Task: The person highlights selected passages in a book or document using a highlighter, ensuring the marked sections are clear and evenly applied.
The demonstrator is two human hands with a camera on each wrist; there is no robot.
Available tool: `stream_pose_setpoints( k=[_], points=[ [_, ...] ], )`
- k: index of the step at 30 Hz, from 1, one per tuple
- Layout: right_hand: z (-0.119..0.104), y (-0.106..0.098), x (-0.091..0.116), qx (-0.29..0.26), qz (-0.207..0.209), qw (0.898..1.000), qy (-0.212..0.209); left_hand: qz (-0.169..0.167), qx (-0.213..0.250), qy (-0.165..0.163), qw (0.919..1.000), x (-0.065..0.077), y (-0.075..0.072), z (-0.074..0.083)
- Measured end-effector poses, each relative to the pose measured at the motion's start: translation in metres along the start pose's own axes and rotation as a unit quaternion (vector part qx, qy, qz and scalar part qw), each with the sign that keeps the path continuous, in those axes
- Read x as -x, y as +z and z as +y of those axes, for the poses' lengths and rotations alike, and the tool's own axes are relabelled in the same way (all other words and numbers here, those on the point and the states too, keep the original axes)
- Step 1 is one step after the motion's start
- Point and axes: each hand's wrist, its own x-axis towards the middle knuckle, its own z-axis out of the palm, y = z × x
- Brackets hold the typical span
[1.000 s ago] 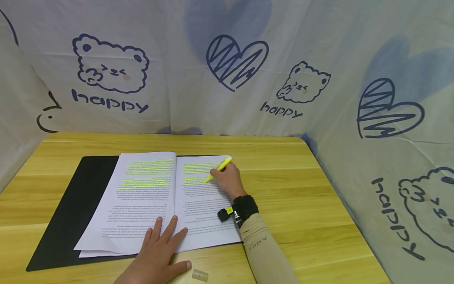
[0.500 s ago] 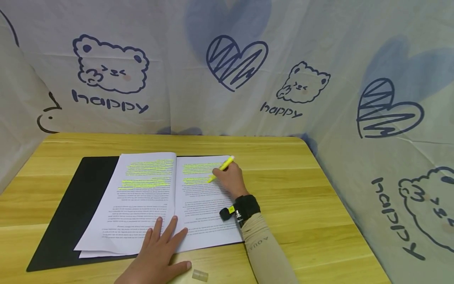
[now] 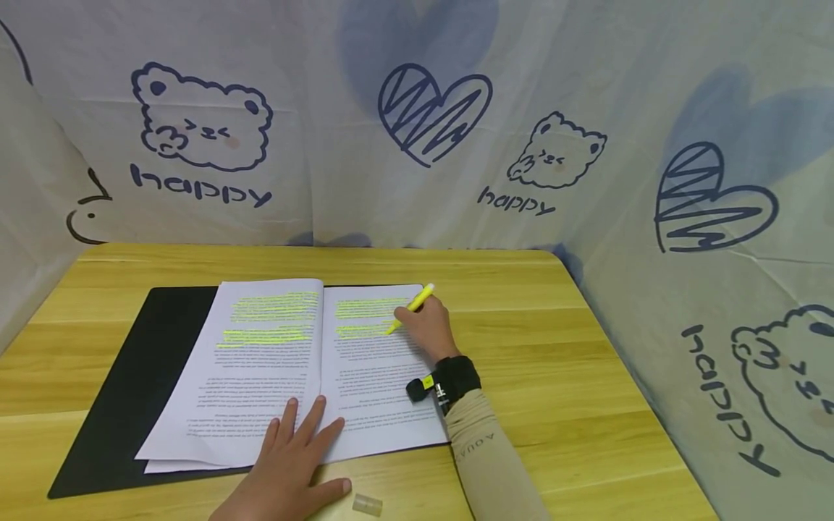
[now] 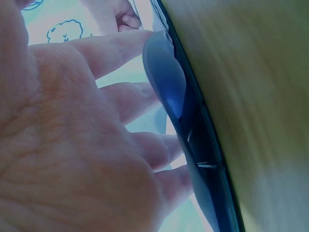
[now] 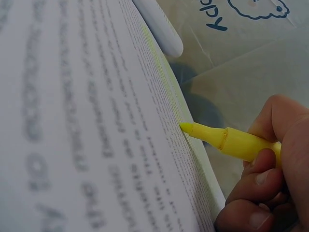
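A yellow highlighter (image 3: 417, 302) is pinched in my right hand (image 3: 430, 329), slanting with its tip on a line of the right page. In the right wrist view, the highlighter's tip (image 5: 186, 127) meets the printed paper, and curled fingers (image 5: 256, 186) surround its barrel. The open booklet of printed pages (image 3: 260, 405) has yellow-marked lines in the upper part of both pages. My left hand (image 3: 289, 463) lies spread, its fingertips on the lower pages near the fold. In the left wrist view, the left hand's fingers (image 4: 120, 48) reach over the paper's edge.
Beneath the booklet lies a black mat (image 3: 124, 391) on the wooden table (image 3: 534, 362). A small translucent cap-like piece (image 3: 368, 505) sits beside the left thumb. A printed cloth (image 3: 326, 145) hangs behind the table and along its sides.
The right hand and highlighter have slid a little to the right along the line, and the yellow mark there is longer. The left hand stays in place.
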Motion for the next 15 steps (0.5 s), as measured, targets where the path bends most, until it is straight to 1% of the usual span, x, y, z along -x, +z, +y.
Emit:
stream_pose_setpoints(
  k=[8, 15],
  points=[
    [0.0018, -0.0039, -0.0011, 0.014, 0.013, 1.000, -0.007, -0.001, 0.003, 0.004, 1.0000, 0.0004, -0.0002, -0.0005],
    [0.0015, -0.0072, 0.0008, 0.012, 0.014, 1.000, -0.011, 0.005, -0.003, 0.005, 1.0000, -0.0003, 0.0009, -0.0005]
  ],
)
